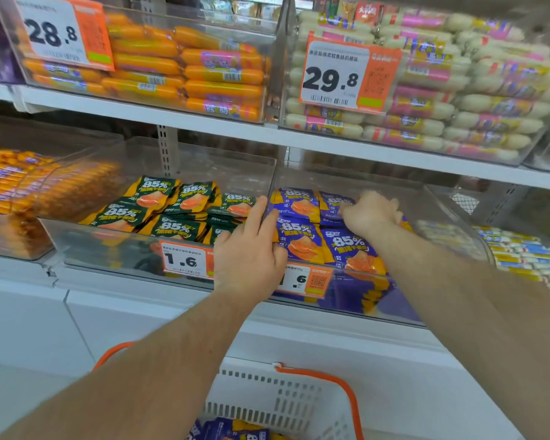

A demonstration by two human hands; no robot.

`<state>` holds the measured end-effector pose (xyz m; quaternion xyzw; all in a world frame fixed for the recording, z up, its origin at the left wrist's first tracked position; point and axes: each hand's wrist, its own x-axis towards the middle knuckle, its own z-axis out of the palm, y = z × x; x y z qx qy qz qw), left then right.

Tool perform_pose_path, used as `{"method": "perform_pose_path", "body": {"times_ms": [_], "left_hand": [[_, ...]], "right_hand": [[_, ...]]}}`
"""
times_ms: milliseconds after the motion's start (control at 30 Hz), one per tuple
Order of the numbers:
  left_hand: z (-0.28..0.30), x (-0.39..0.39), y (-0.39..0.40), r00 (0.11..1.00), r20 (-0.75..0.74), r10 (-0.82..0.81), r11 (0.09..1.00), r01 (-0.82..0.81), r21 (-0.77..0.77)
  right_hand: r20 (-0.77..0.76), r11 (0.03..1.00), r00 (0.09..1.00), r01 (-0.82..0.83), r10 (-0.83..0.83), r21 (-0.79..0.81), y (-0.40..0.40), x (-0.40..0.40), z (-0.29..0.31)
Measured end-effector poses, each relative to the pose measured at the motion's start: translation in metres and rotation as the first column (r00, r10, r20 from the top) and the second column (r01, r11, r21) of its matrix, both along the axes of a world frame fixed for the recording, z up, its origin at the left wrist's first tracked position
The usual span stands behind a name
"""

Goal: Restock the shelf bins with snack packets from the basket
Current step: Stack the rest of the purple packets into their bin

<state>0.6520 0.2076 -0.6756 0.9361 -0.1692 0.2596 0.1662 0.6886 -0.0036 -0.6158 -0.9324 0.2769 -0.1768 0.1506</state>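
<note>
I see clear, glossy plastic bins with glare on their walls, holding shiny foil-like packets in purple and green. The shelf looks like smooth white painted metal. My basket is matt white perforated plastic with orange handles; the price tags look like paper

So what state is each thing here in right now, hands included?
Left hand: fingers straight, resting on the purple packets at the bin's edge.
Right hand: fingers curled, reaching into the purple packets; grip unclear.
Purple packets: piled in the right bin.
Green packets: piled in the left bin.
Basket: below, purple packets still inside.
</note>
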Motion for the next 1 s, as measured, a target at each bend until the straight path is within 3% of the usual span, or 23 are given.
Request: {"method": "perform_pose_path", "body": {"times_ms": [67, 133, 200, 233, 267, 333, 400, 467, 500, 533, 600, 700, 767, 867, 1000], "left_hand": [[0.003, -0.001, 0.001, 0.999, 0.007, -0.04, 0.996, 0.04, -0.075], [0.003, -0.009, 0.006, 0.99, 0.093, -0.108, 0.964, 0.128, -0.234], [-0.004, -0.022, 0.016, 0.958, 0.244, -0.154, 0.886, 0.243, -0.396], [-0.016, -0.031, 0.023, 0.948, 0.277, -0.157, 0.852, 0.272, -0.448], [-0.031, -0.041, 0.03, 0.953, 0.261, -0.157, 0.832, 0.27, -0.485], [-0.071, -0.062, 0.044, 0.983, 0.094, -0.156, 0.825, 0.182, -0.535], [-0.114, -0.081, 0.057, 0.962, -0.221, -0.158, 0.847, 0.017, -0.531], [-0.15, -0.093, 0.07, 0.849, -0.519, -0.103, 0.921, -0.115, -0.371], [-0.165, -0.097, 0.076, 0.774, -0.628, -0.078, 0.948, -0.137, -0.287], [-0.176, -0.1, 0.083, 0.704, -0.707, -0.068, 0.962, -0.141, -0.233], [-0.193, -0.106, 0.091, 0.602, -0.795, -0.073, 0.975, -0.124, -0.183], [-0.215, -0.114, 0.095, 0.516, -0.853, -0.08, 0.989, -0.068, -0.133], [-0.225, -0.118, 0.095, 0.481, -0.873, -0.082, 0.994, -0.027, -0.109], [-0.234, -0.12, 0.095, 0.437, -0.895, -0.088, 0.995, -0.004, -0.1], [-0.236, -0.12, 0.095, 0.422, -0.902, -0.09, 0.994, -0.019, -0.108]], "right_hand": [[0.319, 0.974, 0.93, -0.128, 0.183, -0.187, 0.02, -0.016, -0.001], [0.57, 0.882, 0.683, -0.264, 0.456, -0.39, 0.048, -0.039, -0.007], [0.632, 0.778, 0.454, -0.366, 0.628, -0.511, 0.079, -0.064, -0.017], [0.635, 0.74, 0.387, -0.434, 0.668, -0.514, 0.095, -0.076, -0.026], [0.636, 0.708, 0.348, -0.508, 0.689, -0.49, 0.111, -0.086, -0.039], [0.61, 0.682, 0.387, -0.63, 0.691, -0.373, 0.14, -0.098, -0.082], [0.495, 0.731, 0.587, -0.664, 0.641, -0.159, 0.159, -0.107, -0.139], [0.184, 0.794, 0.794, -0.601, 0.579, 0.095, 0.165, -0.116, -0.195], [-0.019, 0.814, 0.828, -0.546, 0.56, 0.199, 0.165, -0.123, -0.219], [-0.21, 0.817, 0.8, -0.497, 0.562, 0.291, 0.162, -0.13, -0.243], [-0.492, 0.791, 0.623, -0.425, 0.608, 0.44, 0.155, -0.148, -0.283], [-0.729, 0.78, 0.324, -0.43, 0.603, 0.454, 0.146, -0.17, -0.326], [-0.801, 0.774, 0.185, -0.451, 0.569, 0.445, 0.143, -0.177, -0.339], [-0.813, 0.767, 0.124, -0.436, 0.569, 0.471, 0.14, -0.182, -0.352], [-0.827, 0.791, 0.139, -0.41, 0.545, 0.453, 0.138, -0.19, -0.365]]}}
